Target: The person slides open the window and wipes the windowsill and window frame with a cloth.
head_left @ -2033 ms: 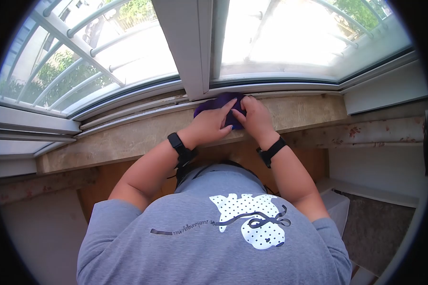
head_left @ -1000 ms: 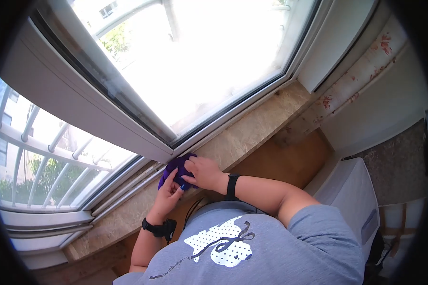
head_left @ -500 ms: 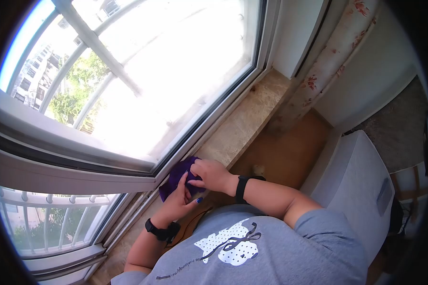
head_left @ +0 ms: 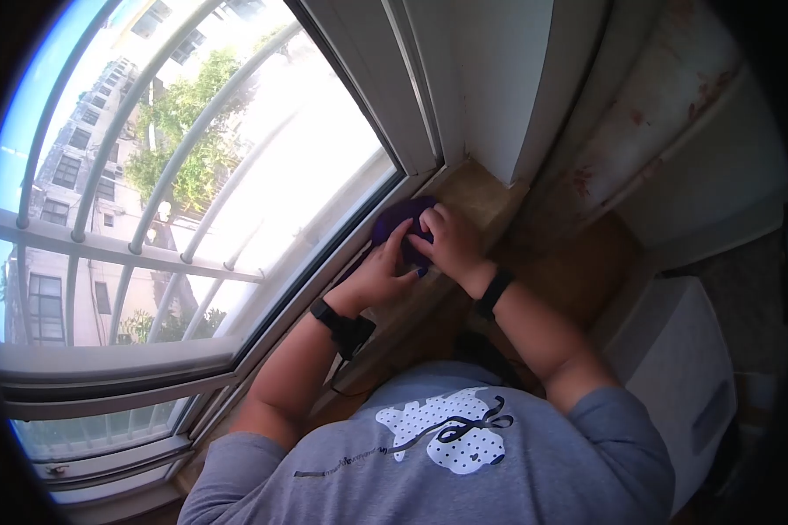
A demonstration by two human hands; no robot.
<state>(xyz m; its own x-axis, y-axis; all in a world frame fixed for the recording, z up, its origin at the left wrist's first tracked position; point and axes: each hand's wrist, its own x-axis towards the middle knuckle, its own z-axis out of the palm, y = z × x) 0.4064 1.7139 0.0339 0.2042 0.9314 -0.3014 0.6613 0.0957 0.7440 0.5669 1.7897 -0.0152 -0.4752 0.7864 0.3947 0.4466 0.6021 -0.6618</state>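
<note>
A dark purple cloth (head_left: 393, 220) lies bunched at the window side of the stone sill (head_left: 474, 194), against the window frame. My left hand (head_left: 381, 278) presses on the cloth's near edge, its fingers reaching forward and its thumb apart. Right beside it, my right hand (head_left: 451, 244) has its fingers bent down onto the cloth, the fingertips close to those of my left hand. Part of the cloth is hidden under both hands. Each wrist wears a black band.
The sliding window (head_left: 315, 284) with white bars (head_left: 184, 140) behind it fills the left. A floral curtain (head_left: 622, 140) hangs at the upper right. A white padded box-like object (head_left: 674, 376) stands at the lower right.
Both hands and the cloth are now further along the sill, toward its far corner by the wall. The view has shifted, showing more of the barred window.
</note>
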